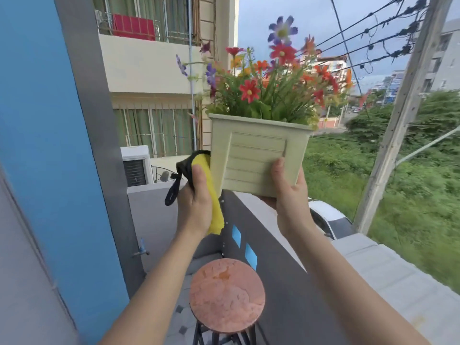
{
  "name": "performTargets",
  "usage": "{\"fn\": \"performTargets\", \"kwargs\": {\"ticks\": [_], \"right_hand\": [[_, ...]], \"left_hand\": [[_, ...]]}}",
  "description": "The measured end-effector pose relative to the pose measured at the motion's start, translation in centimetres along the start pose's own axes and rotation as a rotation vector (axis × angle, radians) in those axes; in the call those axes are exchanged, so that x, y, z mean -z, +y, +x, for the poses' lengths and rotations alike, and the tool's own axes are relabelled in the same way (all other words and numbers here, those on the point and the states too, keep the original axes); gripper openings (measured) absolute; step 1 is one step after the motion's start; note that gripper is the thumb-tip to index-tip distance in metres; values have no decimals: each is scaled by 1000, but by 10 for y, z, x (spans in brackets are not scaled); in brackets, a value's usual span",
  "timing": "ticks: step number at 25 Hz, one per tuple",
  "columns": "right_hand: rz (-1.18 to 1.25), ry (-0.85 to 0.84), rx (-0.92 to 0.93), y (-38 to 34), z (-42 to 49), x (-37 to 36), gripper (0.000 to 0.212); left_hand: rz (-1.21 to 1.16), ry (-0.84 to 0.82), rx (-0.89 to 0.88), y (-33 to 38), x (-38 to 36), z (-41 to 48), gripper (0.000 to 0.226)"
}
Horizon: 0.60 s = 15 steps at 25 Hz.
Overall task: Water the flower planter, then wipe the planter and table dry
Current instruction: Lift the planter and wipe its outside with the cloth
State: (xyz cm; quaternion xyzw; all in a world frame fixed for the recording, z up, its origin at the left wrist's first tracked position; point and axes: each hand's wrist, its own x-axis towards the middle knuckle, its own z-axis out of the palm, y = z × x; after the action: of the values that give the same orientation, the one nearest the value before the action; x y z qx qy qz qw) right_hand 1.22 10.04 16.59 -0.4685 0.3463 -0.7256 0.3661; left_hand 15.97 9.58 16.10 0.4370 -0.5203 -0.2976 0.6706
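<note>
A pale green square planter (256,155) full of red, orange and purple flowers (271,80) is held up in the air, tilted slightly. My right hand (288,192) grips it from below at its lower right corner, thumb on the front face. My left hand (196,202) holds a yellow cloth with a black edge and strap (211,195), pressed against the planter's left side. The small round pink table (226,295) stands below, between my forearms, with a darker orange patch near its far edge.
A dark grey balcony wall (286,282) with blue diamond tiles runs on the right of the table. A blue and grey pillar (62,145) stands on the left with a small tap (142,249). Beyond the wall lie a white car, grass and buildings.
</note>
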Motion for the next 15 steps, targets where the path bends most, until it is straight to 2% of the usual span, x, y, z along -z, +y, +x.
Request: {"fn": "performTargets", "kwargs": {"ticks": [3,5,6,8,11,15], "right_hand": [[-50,51,14,17,2,19,70],[-117,105,20,33,6,38,67],[-143,138,12,44,9,49,66],[-163,192,-15,67,13,72,62],[-227,236,-89,107,31,112,85],[-346,251,-145,160,58,168,92]], "left_hand": [[-149,-58,151,-17,-18,-9,50],[-209,-101,249,-26,-31,-14,40],[-195,-144,298,-38,-39,-14,44],[-62,-248,393,-52,-51,-16,59],[208,-276,395,-99,-72,-14,46],[547,-284,217,-153,-100,-19,43]]}}
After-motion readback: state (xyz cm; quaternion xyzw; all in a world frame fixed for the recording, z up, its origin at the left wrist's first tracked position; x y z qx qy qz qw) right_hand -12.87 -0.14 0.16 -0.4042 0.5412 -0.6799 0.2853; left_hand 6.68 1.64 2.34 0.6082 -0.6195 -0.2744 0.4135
